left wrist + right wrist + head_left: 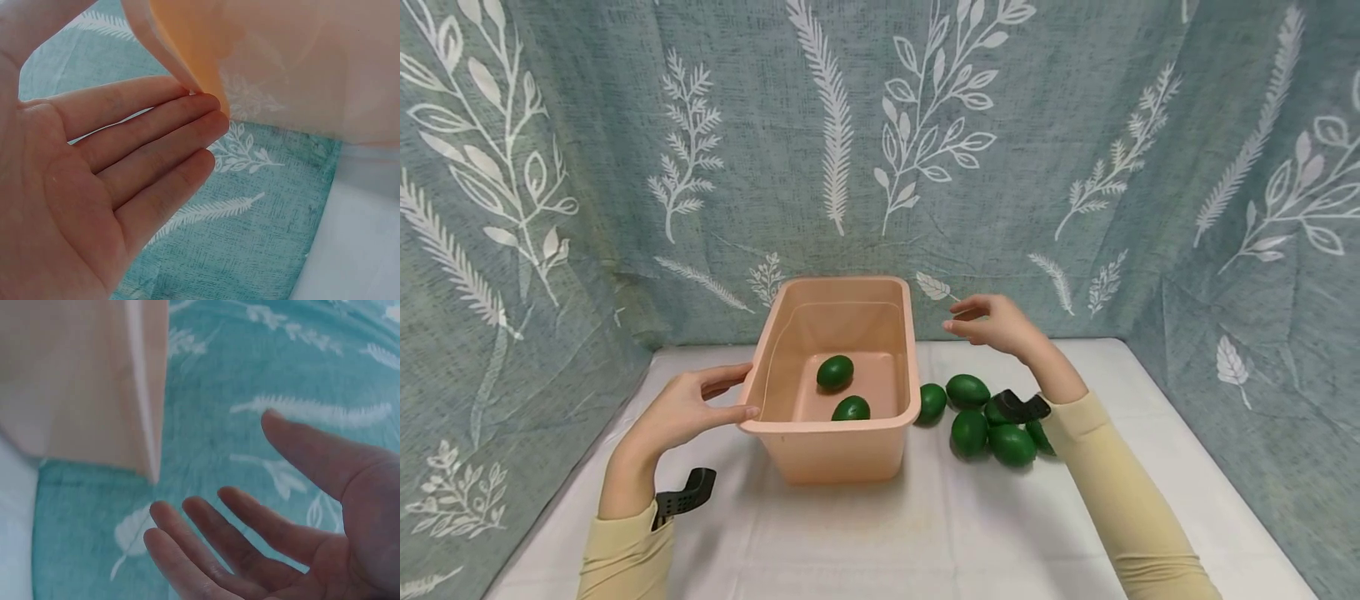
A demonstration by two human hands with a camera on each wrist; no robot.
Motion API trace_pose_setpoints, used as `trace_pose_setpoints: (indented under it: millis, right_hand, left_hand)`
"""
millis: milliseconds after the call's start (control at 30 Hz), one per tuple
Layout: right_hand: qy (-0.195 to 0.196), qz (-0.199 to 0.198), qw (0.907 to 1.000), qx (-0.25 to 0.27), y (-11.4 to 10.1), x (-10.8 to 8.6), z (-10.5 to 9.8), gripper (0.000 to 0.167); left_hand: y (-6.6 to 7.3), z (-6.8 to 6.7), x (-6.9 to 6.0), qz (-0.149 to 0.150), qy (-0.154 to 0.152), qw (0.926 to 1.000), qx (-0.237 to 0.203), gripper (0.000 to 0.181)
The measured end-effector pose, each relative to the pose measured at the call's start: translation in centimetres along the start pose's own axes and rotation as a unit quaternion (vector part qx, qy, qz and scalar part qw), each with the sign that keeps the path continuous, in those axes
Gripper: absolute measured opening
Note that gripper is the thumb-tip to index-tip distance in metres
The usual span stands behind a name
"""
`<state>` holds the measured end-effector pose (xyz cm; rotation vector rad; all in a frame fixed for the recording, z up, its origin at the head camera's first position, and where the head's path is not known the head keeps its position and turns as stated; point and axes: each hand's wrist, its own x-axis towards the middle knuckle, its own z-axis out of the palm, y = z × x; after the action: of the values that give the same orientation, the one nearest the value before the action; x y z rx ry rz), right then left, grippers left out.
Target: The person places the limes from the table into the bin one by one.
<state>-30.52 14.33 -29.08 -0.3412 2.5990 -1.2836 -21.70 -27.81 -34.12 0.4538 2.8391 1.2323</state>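
Observation:
A peach-coloured plastic bin [846,454] stands on the white table, its mouth facing up. Inside it lie two dark green oval fruits, one further back [835,372] and one nearer the front [851,408]. My left hand [681,410] touches the bin's left rim with its fingertips, and the fingers look straight in the left wrist view. To the right of the bin, my right hand [996,323] hovers in the air, fingers slightly bent and apart, holding nothing. Beneath the right wrist, several more green fruits [968,433] lie together; the arm partly hides some.
The white cloth-covered table [850,542] reaches up to a teal curtain [760,167] with white leaf prints, which hangs behind and along both sides. Black bands with a camera mount sit on the left wrist [688,492] and right wrist [1022,408].

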Motion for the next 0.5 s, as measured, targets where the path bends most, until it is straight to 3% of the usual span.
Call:
trace_pose_setpoints:
  millis: [500]
  right_hand:
    - [0.026, 0.04, 0.9976, -0.05, 8.5, -3.6, -1.5, 0.062]
  left_hand:
    - [-0.1, 0.0, 0.1, 0.003, 0.002, 1.0, 0.006, 0.07]
